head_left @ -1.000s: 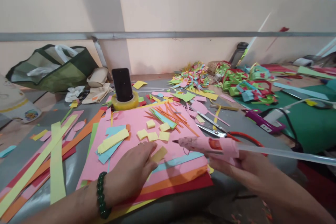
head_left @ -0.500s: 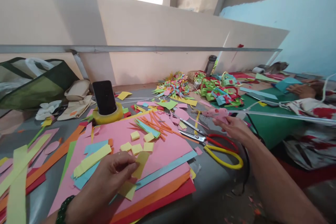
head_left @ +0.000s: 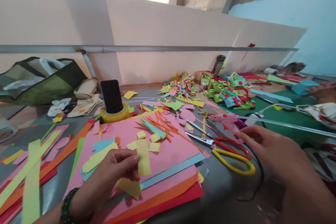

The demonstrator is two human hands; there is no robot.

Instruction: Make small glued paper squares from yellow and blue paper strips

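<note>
My left hand [head_left: 115, 169] pinches a folded yellow paper strip [head_left: 143, 161] above a stack of pink, orange and red paper sheets [head_left: 170, 150]. Small yellow paper squares [head_left: 147, 140] lie on the top pink sheet just beyond it. My right hand [head_left: 273, 150] hovers empty with fingers apart, near the red and yellow scissors [head_left: 225, 147]. The pink glue gun [head_left: 227, 119], with a clear glue stick trailing to the right, lies on the table just beyond my right hand.
A phone [head_left: 112, 96] stands in a yellow tape roll [head_left: 115, 114]. Orange paper slivers [head_left: 162, 120], long paper strips [head_left: 31, 168] and piles of paper crafts [head_left: 228, 89] lie about. A green mat [head_left: 286, 115] is at right, a green bag [head_left: 42, 80] at left. Another person's hand [head_left: 324, 91] rests far right.
My right hand set the glue gun down on the table, let go and drew back. My left hand lifted the yellow strip off the pink sheet.
</note>
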